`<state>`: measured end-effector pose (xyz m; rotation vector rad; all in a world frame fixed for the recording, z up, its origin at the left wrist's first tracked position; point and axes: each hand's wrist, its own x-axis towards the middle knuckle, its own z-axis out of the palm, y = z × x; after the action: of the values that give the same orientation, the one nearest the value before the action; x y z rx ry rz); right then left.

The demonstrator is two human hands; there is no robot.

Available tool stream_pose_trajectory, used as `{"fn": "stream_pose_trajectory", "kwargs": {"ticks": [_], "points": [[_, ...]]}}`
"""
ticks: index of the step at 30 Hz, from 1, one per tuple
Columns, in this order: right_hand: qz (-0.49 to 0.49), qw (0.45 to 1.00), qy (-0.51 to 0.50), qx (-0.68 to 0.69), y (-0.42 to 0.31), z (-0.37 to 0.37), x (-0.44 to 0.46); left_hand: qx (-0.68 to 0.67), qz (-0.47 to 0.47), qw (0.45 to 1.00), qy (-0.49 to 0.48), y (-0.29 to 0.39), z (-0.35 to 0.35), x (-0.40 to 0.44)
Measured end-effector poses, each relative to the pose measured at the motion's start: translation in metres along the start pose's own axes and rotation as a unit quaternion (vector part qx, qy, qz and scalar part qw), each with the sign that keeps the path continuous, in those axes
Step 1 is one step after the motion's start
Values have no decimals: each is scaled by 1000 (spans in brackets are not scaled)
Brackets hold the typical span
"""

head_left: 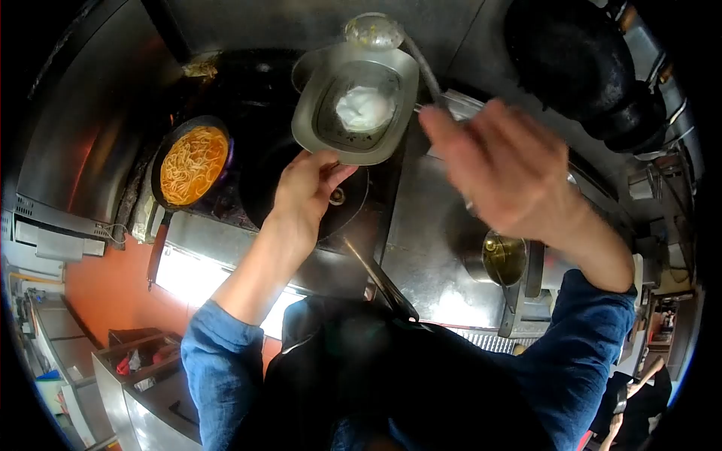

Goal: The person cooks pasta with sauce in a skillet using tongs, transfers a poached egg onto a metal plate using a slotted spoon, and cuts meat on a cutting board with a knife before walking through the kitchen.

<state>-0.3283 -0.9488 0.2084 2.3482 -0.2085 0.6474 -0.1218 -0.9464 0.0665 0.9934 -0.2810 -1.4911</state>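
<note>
My left hand [310, 188] grips the near rim of an oblong metal dish [304, 120], tilted over the stove. A soft white lump [365, 109], like a poached egg, lies in the dish. Beyond its far edge is a ladle [374, 31] with yellowish residue on its bowl. The ladle's handle runs toward my right hand [504, 165], which is smeared by motion. Whether my right fingers close round this handle I cannot make out. Below the dish sits a dark round pan [263, 184], partly hidden by my left forearm.
On the left burner stands a frying pan [159, 177] of noodles in orange sauce [194, 165]. A small pot [475, 263] of yellowish liquid stands on the steel counter [429, 248]. Black pans [568, 60] hang at upper right. Another person [639, 398] is at lower right.
</note>
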Motion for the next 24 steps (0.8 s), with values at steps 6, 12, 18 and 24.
{"fn": "stream_pose_trajectory", "kwargs": {"ticks": [6, 12, 18, 24], "points": [[208, 968, 61, 126, 38, 16, 22, -4, 32, 999, 35, 10, -35, -30], [272, 956, -68, 91, 83, 132, 10, -48, 44, 993, 102, 36, -101, -80], [238, 936, -184, 183, 77, 238, -14, -56, 114, 980, 154, 54, -149, -137], [242, 914, -246, 213, 80, 270, -31, -31, 122, 955, 268, 50, -195, -168]]}}
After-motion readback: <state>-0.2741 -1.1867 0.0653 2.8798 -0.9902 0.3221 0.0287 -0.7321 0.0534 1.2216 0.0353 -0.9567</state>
